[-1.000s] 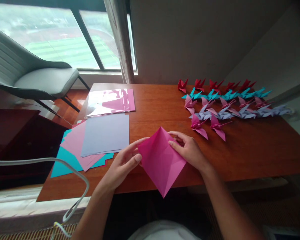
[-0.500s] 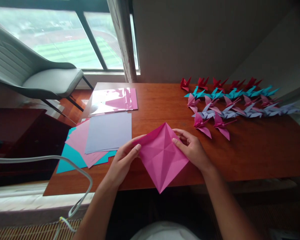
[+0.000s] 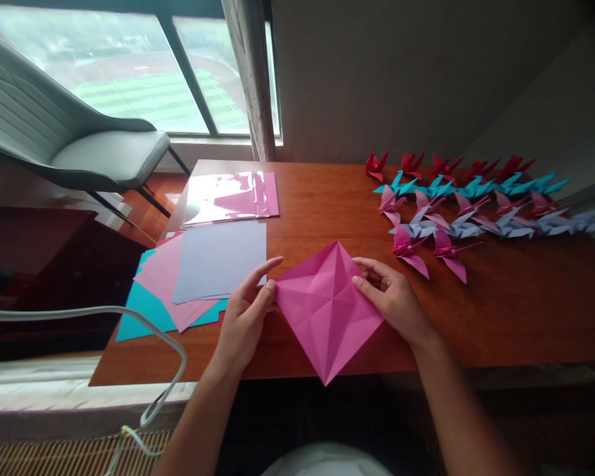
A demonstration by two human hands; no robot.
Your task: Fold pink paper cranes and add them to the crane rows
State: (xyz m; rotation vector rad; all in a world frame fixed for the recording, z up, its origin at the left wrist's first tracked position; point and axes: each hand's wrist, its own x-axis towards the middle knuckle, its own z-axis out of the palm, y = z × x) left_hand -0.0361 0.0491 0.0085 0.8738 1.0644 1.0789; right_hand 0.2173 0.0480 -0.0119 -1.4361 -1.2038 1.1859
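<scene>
A bright pink square of origami paper (image 3: 330, 311), marked with crossing creases, is held up cornerwise over the table's front edge. Its left corner is pinched between thumb and fingers of my left hand (image 3: 248, 311), whose index finger points up and away from the sheet. My right hand (image 3: 391, 294) grips the upper right edge, thumb on top and the other fingers partly hidden behind. Two folded cranes in the same pink (image 3: 449, 254) stand beyond my right hand. Left of my left hand lie loose sheets, with lavender paper (image 3: 221, 261) on top.
Rows of red, turquoise (image 3: 441, 188), light pink and lavender cranes line the right side of the wooden table (image 3: 317, 198). A clear packet of paper (image 3: 231, 198) lies at the back left. Turquoise sheets (image 3: 139, 311) fan out below. A chair (image 3: 109, 152) and a white cable (image 3: 163, 337) are further left.
My left index finger has lifted off the paper's edge, and the left hand now pinches just the corner. The view has shifted slightly, and the sheet lies a little flatter.
</scene>
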